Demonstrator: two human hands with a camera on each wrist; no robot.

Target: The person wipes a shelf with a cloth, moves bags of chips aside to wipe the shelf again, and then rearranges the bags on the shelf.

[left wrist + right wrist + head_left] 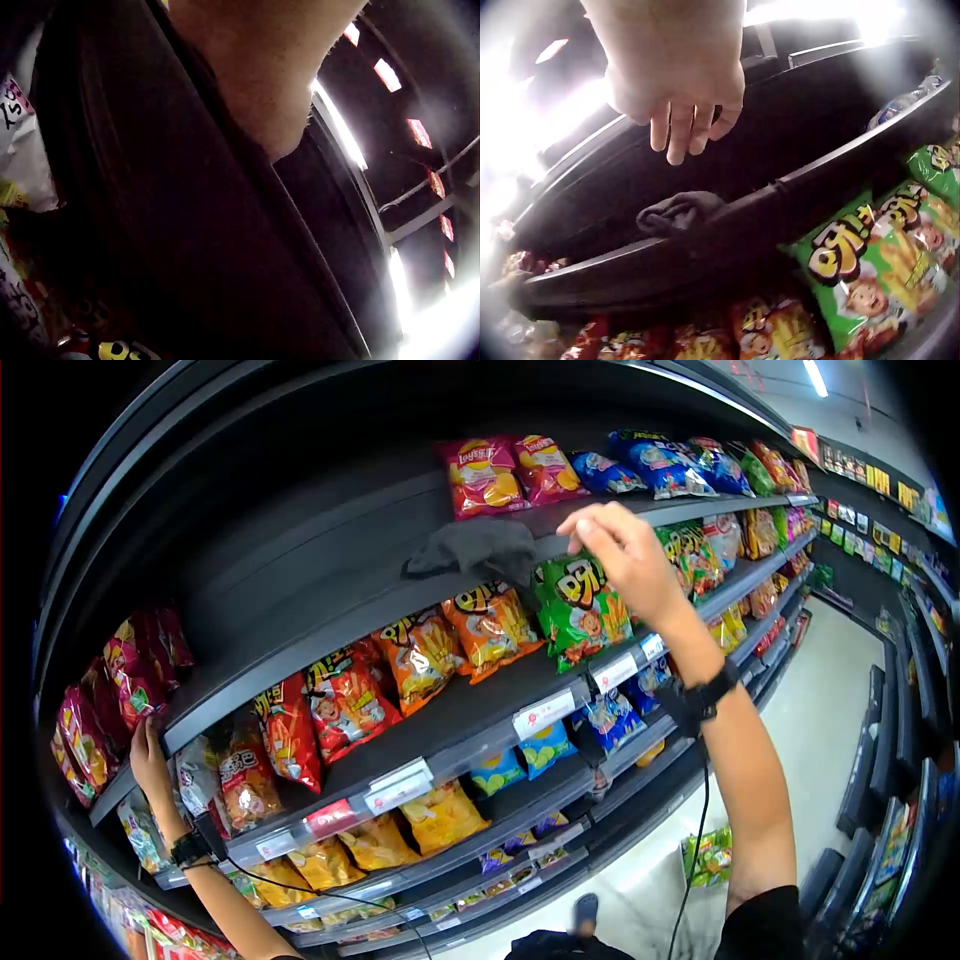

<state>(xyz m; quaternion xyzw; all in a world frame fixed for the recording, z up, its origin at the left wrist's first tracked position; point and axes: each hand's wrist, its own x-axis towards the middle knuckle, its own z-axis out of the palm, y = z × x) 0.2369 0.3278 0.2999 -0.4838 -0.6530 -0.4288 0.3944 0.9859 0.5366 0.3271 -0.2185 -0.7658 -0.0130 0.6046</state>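
Note:
My right hand (625,560) hovers in front of the upper shelf, its fingers loosely bent and holding nothing. A crumpled dark grey cloth (475,550) lies over the front edge of that shelf, left of the hand; in the right wrist view the cloth (681,212) is below the fingertips. At the far left, my left hand (150,765) reaches up at the shelf edge, fingertips right at the bottom of a magenta chip bag (130,678). The left wrist view shows only part of that hand (259,97) against the dark shelf; its fingers are hidden.
Magenta chip bags (485,475) and blue bags (665,465) stand further right on the upper shelf. Below are orange snack bags (490,625), a green one (585,610) and red ones (345,695). Price tags (545,712) line the shelf edge. A green package (708,857) is on the floor.

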